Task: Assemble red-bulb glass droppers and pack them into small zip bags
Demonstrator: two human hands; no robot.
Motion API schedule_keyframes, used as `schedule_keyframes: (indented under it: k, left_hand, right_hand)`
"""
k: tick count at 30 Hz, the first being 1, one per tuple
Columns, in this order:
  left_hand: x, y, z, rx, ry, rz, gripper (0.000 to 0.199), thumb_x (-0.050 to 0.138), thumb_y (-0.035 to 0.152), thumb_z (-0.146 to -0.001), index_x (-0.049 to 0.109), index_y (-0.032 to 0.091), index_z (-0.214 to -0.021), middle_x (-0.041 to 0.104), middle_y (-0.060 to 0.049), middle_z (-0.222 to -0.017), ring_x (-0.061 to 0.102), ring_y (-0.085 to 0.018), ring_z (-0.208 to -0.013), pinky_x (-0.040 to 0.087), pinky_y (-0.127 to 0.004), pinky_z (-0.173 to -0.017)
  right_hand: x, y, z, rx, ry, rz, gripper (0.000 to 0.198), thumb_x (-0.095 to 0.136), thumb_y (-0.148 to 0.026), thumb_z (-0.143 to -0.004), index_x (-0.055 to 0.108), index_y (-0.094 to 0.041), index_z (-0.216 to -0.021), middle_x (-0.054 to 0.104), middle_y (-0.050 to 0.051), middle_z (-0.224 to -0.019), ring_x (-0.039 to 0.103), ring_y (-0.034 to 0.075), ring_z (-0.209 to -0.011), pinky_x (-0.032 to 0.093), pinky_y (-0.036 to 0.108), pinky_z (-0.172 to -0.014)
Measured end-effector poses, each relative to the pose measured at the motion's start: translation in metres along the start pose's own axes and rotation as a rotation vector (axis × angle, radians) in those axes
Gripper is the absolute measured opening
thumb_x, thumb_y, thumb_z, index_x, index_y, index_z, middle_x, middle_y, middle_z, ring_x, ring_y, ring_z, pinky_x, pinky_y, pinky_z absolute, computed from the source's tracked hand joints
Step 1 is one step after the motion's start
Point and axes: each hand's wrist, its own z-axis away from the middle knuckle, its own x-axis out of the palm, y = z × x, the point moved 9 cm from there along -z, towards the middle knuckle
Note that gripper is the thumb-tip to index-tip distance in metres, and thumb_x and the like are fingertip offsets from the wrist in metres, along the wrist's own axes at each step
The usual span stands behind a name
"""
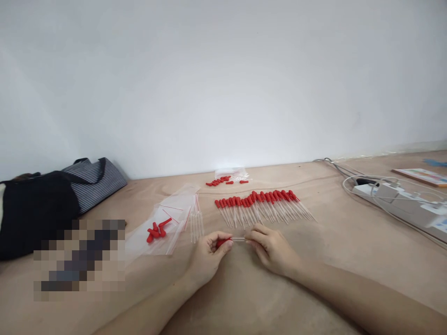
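Observation:
My left hand point(211, 253) is closed on a red rubber dropper bulb point(221, 242), its end showing between thumb and fingers. My right hand point(273, 249) pinches a clear dropper tube point(239, 239), which spans the gap between both hands and meets the bulb at my left fingertips. How far the tube sits inside the bulb is hidden. Just beyond my hands lies a long row of droppers point(258, 204), red bulbs pointing away and clear tips toward me. Several bare tubes point(196, 225) lie beside my left hand.
Loose red bulbs point(156, 231) rest on clear zip bags point(174, 200) at left. More bulbs point(219, 181) and tubes point(240, 177) lie near the wall. A black bag point(38, 204) and a blurred patch point(82, 260) are far left; a power strip point(401, 200) with cables stands right.

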Motion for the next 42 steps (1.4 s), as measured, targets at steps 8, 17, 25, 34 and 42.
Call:
schedule_keyframes:
  k: [8, 17, 25, 34, 42]
  left_hand:
    - [0.003, 0.0, 0.004, 0.13, -0.047, -0.147, 0.018, 0.059, 0.027, -0.072, 0.067, 0.017, -0.084, 0.067, -0.003, -0.071, 0.058, -0.015, -0.062, 0.046, -0.023, -0.057]
    - [0.005, 0.007, 0.009, 0.179, -0.051, -0.182, 0.014, 0.06, 0.024, -0.071, 0.068, 0.018, -0.081, 0.068, -0.004, -0.072, 0.061, -0.017, -0.065, 0.048, -0.024, -0.059]
    - [0.002, 0.006, 0.006, 0.165, -0.046, -0.196, 0.017, 0.06, 0.025, -0.071, 0.067, 0.019, -0.085, 0.069, -0.004, -0.078, 0.062, -0.018, -0.071, 0.05, -0.026, -0.066]
    - [-0.001, 0.005, 0.003, 0.114, -0.105, -0.098, 0.02, 0.059, 0.022, -0.071, 0.061, 0.019, -0.09, 0.067, -0.004, -0.084, 0.063, -0.018, -0.078, 0.05, -0.028, -0.073]
    - [-0.002, 0.008, 0.003, 0.158, -0.024, -0.073, 0.012, 0.06, 0.025, -0.07, 0.063, 0.016, -0.077, 0.066, -0.003, -0.071, 0.06, -0.016, -0.069, 0.049, -0.026, -0.064]
  right_hand:
    - [-0.004, -0.008, -0.001, -0.1, -0.048, 0.133, 0.02, 0.039, -0.017, -0.081, 0.059, -0.018, -0.082, 0.055, 0.004, -0.075, 0.049, 0.012, -0.062, 0.028, 0.023, -0.051]
    - [-0.001, -0.004, -0.009, 0.079, -0.105, -0.141, 0.022, 0.042, -0.017, -0.078, 0.059, -0.017, -0.065, 0.051, 0.0, -0.061, 0.045, 0.01, -0.055, 0.03, 0.021, -0.051]
    - [0.015, 0.015, -0.01, 0.284, -0.158, -0.411, 0.019, 0.046, -0.019, -0.076, 0.057, -0.016, -0.061, 0.052, -0.001, -0.057, 0.044, 0.009, -0.054, 0.033, 0.019, -0.05]
    - [0.012, 0.022, -0.01, 0.282, -0.175, -0.428, 0.02, 0.046, -0.023, -0.078, 0.06, -0.015, -0.067, 0.053, -0.001, -0.059, 0.044, 0.009, -0.055, 0.034, 0.019, -0.052]
    - [0.005, 0.007, -0.012, 0.199, -0.096, -0.381, 0.018, 0.047, -0.019, -0.078, 0.061, -0.016, -0.067, 0.058, 0.0, -0.062, 0.049, 0.01, -0.058, 0.037, 0.021, -0.055]
